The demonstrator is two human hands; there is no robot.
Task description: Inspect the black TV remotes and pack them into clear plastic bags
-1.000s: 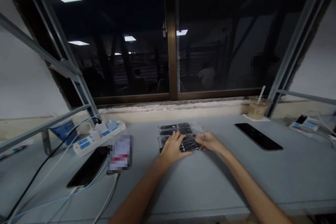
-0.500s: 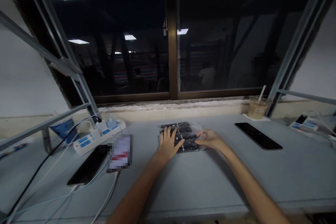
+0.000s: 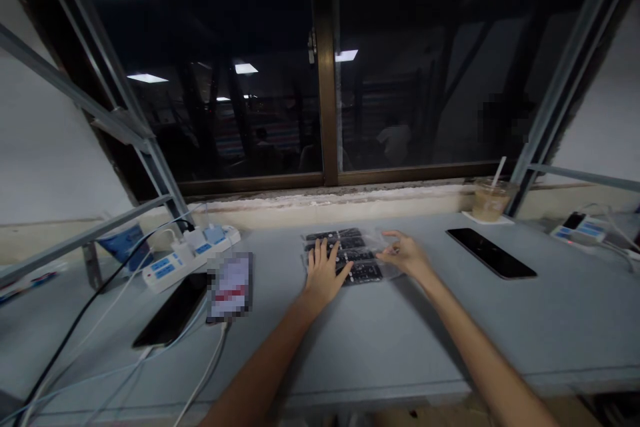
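Several black remote controls point(image 3: 364, 273) in clear plastic sleeves lie side by side on the grey-blue table, their long sides facing me. My left hand point(image 3: 323, 273) rests on their left part with the fingers spread, covering some of the buttons. At their right end, my right hand point(image 3: 407, 257) hovers by the loose clear plastic point(image 3: 375, 238), thumb and index finger apart in a curve. Nothing shows between those fingers. Whether the right thumb touches the plastic, I cannot tell.
Left of me lie two phones point(image 3: 173, 313) point(image 3: 231, 288) with charging cables, near a white power strip point(image 3: 193, 257). Another phone point(image 3: 490, 253) lies to the right. Behind it stands a drink cup with a straw point(image 3: 489, 203). A second power strip point(image 3: 580, 228) sits far right.
My right hand's fingers have parted from the right end of the remotes and moved slightly right and up. My left hand stays on the remotes.
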